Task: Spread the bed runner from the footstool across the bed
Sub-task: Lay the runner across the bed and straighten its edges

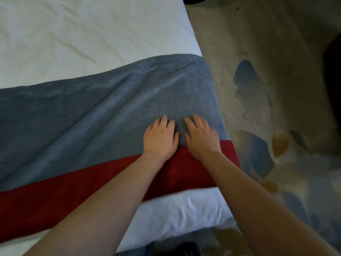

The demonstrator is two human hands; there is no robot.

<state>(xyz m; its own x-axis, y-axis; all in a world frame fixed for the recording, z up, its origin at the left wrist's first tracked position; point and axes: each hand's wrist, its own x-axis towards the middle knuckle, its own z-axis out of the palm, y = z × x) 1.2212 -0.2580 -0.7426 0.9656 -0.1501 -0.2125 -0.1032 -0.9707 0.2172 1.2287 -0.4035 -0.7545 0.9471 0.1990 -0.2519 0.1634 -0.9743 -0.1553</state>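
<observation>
White bed (73, 34) fills the left, with the grey-and-red bed runner (83, 111) lying across it, a bit wrinkled. Then the left hand (160, 140) and right hand (202, 140) press flat on its grey part near the right edge, fingers straight, gripping nothing. Patterned carpet (267, 71) on the right.

Carpet (239, 34): beige-grey pile with faint ribbed lines, fills right side of view. Blue leaf-shaped motif (245, 72): upper middle of carpet, soft edges. Ochre motif (279, 143): lower down, just beside larger blue patch (258, 156). Dark mass (332, 71): right edge, cropped, identity unclear. Dark shape (195, 0): top edge, cropped. Black item (186, 249): bottom edge, blurred, identity unclear.
</observation>
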